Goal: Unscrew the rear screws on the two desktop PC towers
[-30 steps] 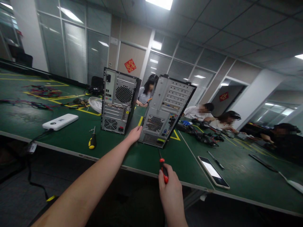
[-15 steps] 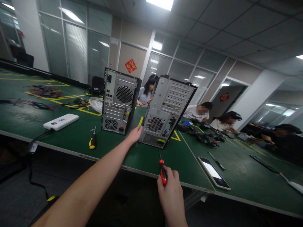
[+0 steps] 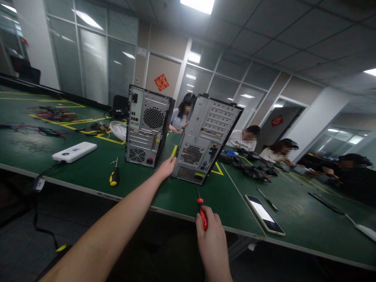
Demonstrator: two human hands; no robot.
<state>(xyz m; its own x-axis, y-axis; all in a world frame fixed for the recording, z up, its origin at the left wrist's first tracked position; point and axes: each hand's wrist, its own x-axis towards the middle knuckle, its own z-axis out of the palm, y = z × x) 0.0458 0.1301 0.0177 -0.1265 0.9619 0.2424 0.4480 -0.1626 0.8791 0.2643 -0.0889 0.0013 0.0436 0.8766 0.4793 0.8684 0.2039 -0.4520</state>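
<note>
1. Left hand (image 3: 167, 167): at the lower left edge of the right tower (image 3: 209, 125), touching it. Fingertips are partly hidden at the edge; cannot tell whether the fingers are clamped or merely resting.
2. Right hand (image 3: 213, 235): fingers closed around the handle of the red screwdriver (image 3: 203, 218), shaft pointing away, toward the tower's bottom edge. Contact between tip and tower cannot be confirmed.
3. Right tower: upright on the desk (image 3: 176, 197), near the middle of the scene, rear ports and vents facing the near side.
4. Left tower (image 3: 143, 137): also upright, just left of the right tower with a gap between, rear panel facing near.
5. Left side of desk: yellow screwdriver (image 3: 114, 176) lies near the left tower; white power bank (image 3: 75, 152) farther left, black cord at its near end. White dish (image 3: 118, 130) sits beyond, partly behind the left tower; thin wires (image 3: 54, 113) spread at far left.
6. Right side: phone (image 3: 264, 214) lies face up, screen lit, pen (image 3: 267, 199) just beyond. Dark cables (image 3: 254, 169) are heaped farther back.
7. Four other people are seated on the far side and at right.
</note>
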